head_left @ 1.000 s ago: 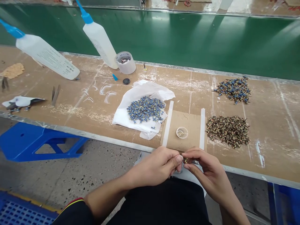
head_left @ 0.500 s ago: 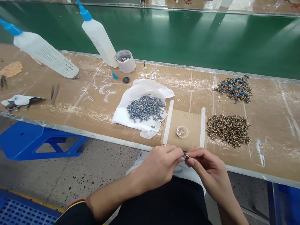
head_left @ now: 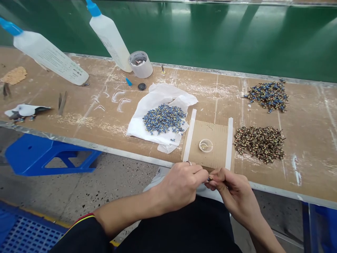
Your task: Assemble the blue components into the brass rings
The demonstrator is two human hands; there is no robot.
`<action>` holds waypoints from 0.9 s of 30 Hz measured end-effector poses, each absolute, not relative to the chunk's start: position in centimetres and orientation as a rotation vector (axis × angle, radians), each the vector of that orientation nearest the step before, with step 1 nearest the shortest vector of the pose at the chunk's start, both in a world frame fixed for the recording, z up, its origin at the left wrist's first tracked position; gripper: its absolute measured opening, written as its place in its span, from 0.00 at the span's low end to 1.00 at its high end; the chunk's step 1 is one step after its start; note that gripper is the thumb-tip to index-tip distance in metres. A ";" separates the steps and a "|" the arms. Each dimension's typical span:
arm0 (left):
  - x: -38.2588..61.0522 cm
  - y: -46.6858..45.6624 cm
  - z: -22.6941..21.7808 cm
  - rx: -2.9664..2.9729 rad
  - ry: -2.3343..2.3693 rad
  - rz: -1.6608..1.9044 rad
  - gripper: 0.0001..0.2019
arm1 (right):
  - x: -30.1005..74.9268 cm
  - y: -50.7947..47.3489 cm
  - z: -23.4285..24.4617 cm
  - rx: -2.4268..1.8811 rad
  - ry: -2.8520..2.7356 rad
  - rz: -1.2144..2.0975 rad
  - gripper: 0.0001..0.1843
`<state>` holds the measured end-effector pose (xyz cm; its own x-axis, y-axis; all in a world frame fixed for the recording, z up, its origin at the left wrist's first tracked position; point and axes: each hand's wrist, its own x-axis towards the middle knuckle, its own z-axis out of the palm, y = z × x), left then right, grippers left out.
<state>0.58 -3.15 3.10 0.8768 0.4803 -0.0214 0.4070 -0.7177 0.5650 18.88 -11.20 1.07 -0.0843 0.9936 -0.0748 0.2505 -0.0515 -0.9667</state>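
Observation:
My left hand (head_left: 181, 182) and my right hand (head_left: 231, 191) meet just below the front edge of the bench, fingertips pinched together on one tiny blue and brown part (head_left: 210, 179). A ring sits on a left finger. Right above the hands lies a cardboard square (head_left: 218, 154) with two white strips and a small white cap (head_left: 205, 145) holding a thin pin. A pile of blue parts (head_left: 163, 119) rests on white paper (head_left: 158, 98) to the left of it. To the right lie a brown and yellow pile (head_left: 259, 144) and, farther back, a mixed blue pile (head_left: 267, 95).
Two tilted white squeeze bottles with blue nozzles (head_left: 50, 58) (head_left: 110, 35) stand at the back left beside a tape roll (head_left: 140, 65). Tweezers (head_left: 62, 102) and scraps lie at the left. A green belt (head_left: 210, 35) runs behind the bench. A blue stool (head_left: 44, 158) stands underneath.
My hands stayed together at the bench edge, fingers working the small part; the right fingers closed tighter around it. The view shifted slightly downward and left.

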 end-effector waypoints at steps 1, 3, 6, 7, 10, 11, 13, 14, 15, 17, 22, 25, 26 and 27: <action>0.6 -3.1 3.0 2.462 0.646 0.165 0.11 | 18.8 -11.2 0.9 -1.392 -1.434 1.198 0.11; 0.6 -3.1 2.8 2.439 0.662 0.167 0.10 | 18.7 -11.1 0.5 -1.385 -1.421 1.196 0.12; 0.6 -3.1 2.4 2.400 0.682 0.160 0.10 | 18.7 -10.9 -0.2 -1.385 -1.396 1.205 0.13; 0.6 -3.0 2.3 2.385 0.685 0.156 0.10 | 18.6 -10.9 -0.4 -1.385 -1.390 1.211 0.13; 0.6 -2.8 2.3 2.302 0.689 0.133 0.09 | 18.4 -10.7 -0.8 -1.383 -1.364 1.277 0.13; 0.5 -2.6 2.4 2.261 0.698 0.120 0.08 | 18.4 -10.6 -0.7 -1.384 -1.351 1.315 0.13; 0.1 -1.8 2.7 2.177 0.739 0.095 0.08 | 18.6 -10.6 -0.4 -1.400 -1.323 1.376 0.13; -0.3 -1.2 2.9 2.146 0.784 0.104 0.09 | 19.1 -10.6 -0.2 -1.420 -1.308 1.373 0.14; -0.8 -0.6 2.9 2.125 0.838 0.138 0.10 | 19.8 -10.5 0.0 -1.452 -1.290 1.335 0.13; -2.1 0.9 2.7 2.113 1.021 0.315 0.12 | 22.3 -10.1 0.5 -1.563 -1.252 1.147 0.13; -4.9 3.6 0.3 2.239 1.345 0.555 0.09 | 32.9 -5.4 0.4 -1.961 -1.161 0.494 0.17; -5.1 3.8 -0.6 2.321 1.383 0.450 0.09 | 38.2 0.0 -0.9 -2.033 -1.087 0.282 0.21; -5.0 3.8 -0.7 2.333 1.391 0.410 0.09 | 39.2 1.9 -1.3 -2.027 -1.073 0.245 0.21; -4.9 3.7 -0.7 2.336 1.394 0.373 0.08 | 40.0 3.6 -1.6 -2.017 -1.069 0.230 0.22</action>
